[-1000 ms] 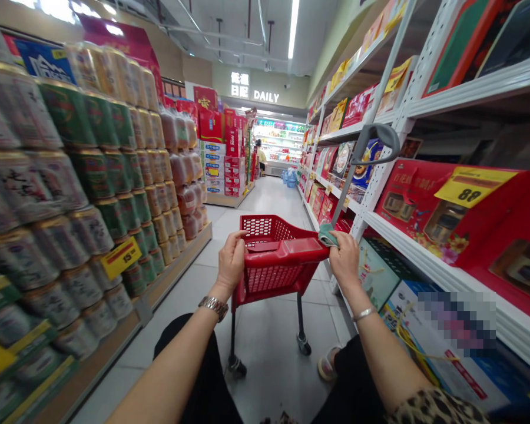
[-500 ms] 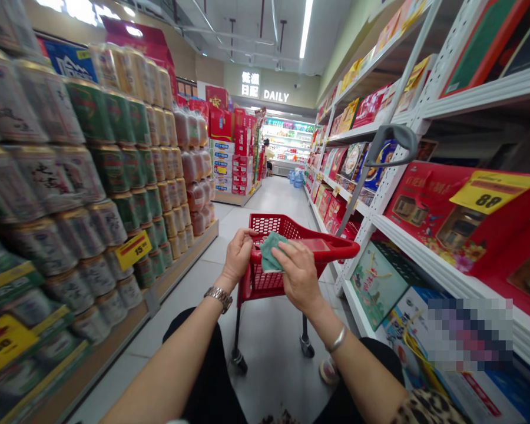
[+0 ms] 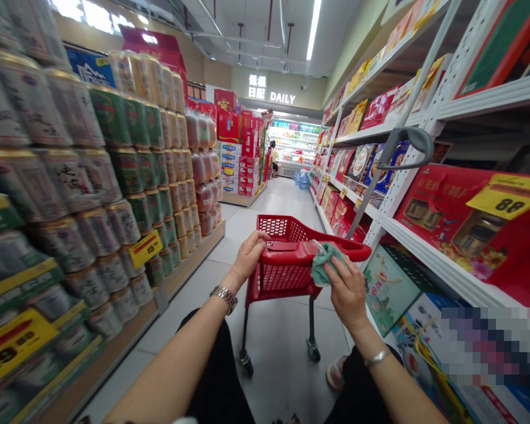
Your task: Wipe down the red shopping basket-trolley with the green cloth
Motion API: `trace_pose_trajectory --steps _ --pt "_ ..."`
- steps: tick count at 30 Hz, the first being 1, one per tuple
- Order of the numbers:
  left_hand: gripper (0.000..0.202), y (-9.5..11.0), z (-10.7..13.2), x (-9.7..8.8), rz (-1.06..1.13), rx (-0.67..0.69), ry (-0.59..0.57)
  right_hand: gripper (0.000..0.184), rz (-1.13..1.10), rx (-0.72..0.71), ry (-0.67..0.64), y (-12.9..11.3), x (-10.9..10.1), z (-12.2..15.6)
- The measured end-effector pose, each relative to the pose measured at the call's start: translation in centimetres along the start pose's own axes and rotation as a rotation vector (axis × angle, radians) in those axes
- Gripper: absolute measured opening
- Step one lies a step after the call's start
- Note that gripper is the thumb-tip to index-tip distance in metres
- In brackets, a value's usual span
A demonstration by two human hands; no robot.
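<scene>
Head view: left hand (image 3: 249, 254) clasps the cart rim (image 3: 291, 257); right hand (image 3: 348, 290) holds a half-hidden cloth (image 3: 321, 270) in its grip.

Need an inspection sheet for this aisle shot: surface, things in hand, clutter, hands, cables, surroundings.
Surface: pale tiled floor; the cart stands on it on castors.
Job's things: red cart; green cloth pressed on its near rim; grey handle raised on a pole at the right.
Clutter: blue water jugs on the floor far down the aisle.
Grippers: left hand curled over the rim's left end; right hand holds the cloth against the rim.
Cables: nothing seen.
Surroundings: stacked cans on the left; boxed goods on white shelves on the right; a distant person at the aisle's end.
</scene>
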State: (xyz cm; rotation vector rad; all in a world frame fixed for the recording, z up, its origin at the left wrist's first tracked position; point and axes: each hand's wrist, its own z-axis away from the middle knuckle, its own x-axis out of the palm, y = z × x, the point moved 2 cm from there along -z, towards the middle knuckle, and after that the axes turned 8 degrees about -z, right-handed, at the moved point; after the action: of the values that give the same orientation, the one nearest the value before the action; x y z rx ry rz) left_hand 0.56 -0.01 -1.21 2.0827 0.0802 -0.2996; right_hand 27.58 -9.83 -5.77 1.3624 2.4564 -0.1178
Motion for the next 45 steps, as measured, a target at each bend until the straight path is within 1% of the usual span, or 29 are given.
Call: trace_pose_trajectory --steps 2,3,4,5,6,7,8,9,10,11,12,14,15,17,18,20,21,25,26,28,31,35,37,39,41,42,43,45 --pt "0.017 -0.3 -0.1 0.3 0.019 0.024 0.017 0.055 0.036 0.055 -0.021 1.1 -0.8 0.2" --pt "0.021 -0.7 0.0 0.4 0.039 0.040 0.052 0.055 0.049 0.073 -0.026 1.3 -1.0 0.1" --pt "0.026 -1.3 0.4 0.6 0.058 0.050 0.119 0.056 0.058 0.084 -0.028 1.4 -1.1 -0.1" --pt "0.032 -2.3 1.0 0.7 0.070 0.041 0.215 0.056 0.064 0.087 -0.030 1.3 -1.0 -0.4" --pt "0.037 -3.6 1.9 0.9 0.068 -0.002 0.330 0.057 0.067 0.083 -0.033 1.1 -0.9 -0.8" --pt "0.041 -5.2 3.3 1.1 0.036 -0.087 0.454 0.057 0.070 0.075 -0.038 0.7 -0.6 -1.1" --pt "0.043 -7.1 5.1 1.5 -0.033 -0.233 0.546 0.057 0.070 0.063 -0.045 0.3 -0.3 -1.5" --pt "0.045 -9.1 7.1 2.1 -0.137 -0.428 0.560 0.057 0.068 0.049 -0.052 -0.3 0.0 -1.8" --pt "0.046 -11.1 9.4 3.0 -0.252 -0.618 0.464 0.057 0.064 0.033 -0.059 -0.9 0.4 -2.0" --pt "0.045 -12.7 11.7 3.9 -0.275 -0.719 0.401 0.056 0.057 0.011 -0.062 -1.6 0.7 -2.0" --pt "0.042 -14.1 14.0 4.9 -0.282 -0.776 0.350 0.056 0.042 -0.019 -0.065 -2.3 1.0 -2.0" --pt "0.032 -16.1 18.0 6.8 -0.306 -0.850 0.225 0.056 -0.014 -0.103 -0.092 -4.0 1.7 -1.6" --pt "0.026 -16.7 19.5 7.7 -0.316 -0.874 0.143 0.056 -0.051 -0.154 -0.126 -5.0 2.2 -1.3" --pt "0.016 -17.5 21.5 9.1 -0.318 -0.884 -0.047 0.054 -0.113 -0.252 -0.219 -6.6 3.5 -0.8" --pt "0.015 -17.7 22.0 9.7 -0.315 -0.871 -0.139 0.052 -0.127 -0.288 -0.260 -7.3 4.5 -0.5" --pt "0.019 -18.0 22.5 10.6 -0.312 -0.826 -0.290 0.050 -0.122 -0.322 -0.306 -8.1 6.9 -0.4" --pt "0.021 -18.0 22.6 10.9 -0.317 -0.802 -0.346 0.049 -0.113 -0.322 -0.317 -8.2 8.3 -0.4" --pt "0.031 -17.5 23.0 12.5 -0.345 -0.741 -0.530 0.047 -0.102 -0.251 -0.395 -7.7 14.3 -0.2" --pt "0.033 -17.2 23.2 12.8 -0.350 -0.726 -0.582 0.047 -0.101 -0.230 -0.416 -7.5 15.5 0.1" --pt "0.040 -16.6 23.5 13.4 -0.361 -0.685 -0.684 0.048 -0.097 -0.195 -0.452 -7.4 17.2 1.2" --pt "0.051 -15.7 23.8 13.8 -0.395 -0.618 -0.810 0.051 -0.095 -0.186 -0.512 -7.5 18.5 3.7" --pt "0.058 -15.1 23.7 13.8 -0.426 -0.594 -0.864 0.053 -0.080 -0.242 -0.599 -8.6 19.9 7.7" --pt "0.060 -14.9 23.6 14.0 -0.437 -0.596 -0.888 0.052 -0.091 -0.266 -0.691 -9.5 21.0 9.3" --pt "0.060 -14.7 23.5 14.2 -0.445 -0.594 -0.925 0.049 -0.086 -0.292 -0.819 -10.4 22.1 10.1" --pt "0.060 -14.4 23.4 14.3 -0.442 -0.593 -0.984 0.041 -0.039 -0.315 -0.925 -11.2 22.8 9.7" --pt "0.060 -14.3 23.3 14.3 -0.440 -0.590 -1.018 0.037 -0.002 -0.319 -0.949 -11.5 22.9 9.0" --pt "0.059 -14.1 23.2 14.4 -0.441 -0.587 -1.048 0.033 0.040 -0.313 -0.951 -11.7 22.9 7.9" --pt "0.059 -14.0 23.2 14.4 -0.445 -0.584 -1.090 0.032 0.116 -0.269 -0.897 -11.6 22.4 5.3"
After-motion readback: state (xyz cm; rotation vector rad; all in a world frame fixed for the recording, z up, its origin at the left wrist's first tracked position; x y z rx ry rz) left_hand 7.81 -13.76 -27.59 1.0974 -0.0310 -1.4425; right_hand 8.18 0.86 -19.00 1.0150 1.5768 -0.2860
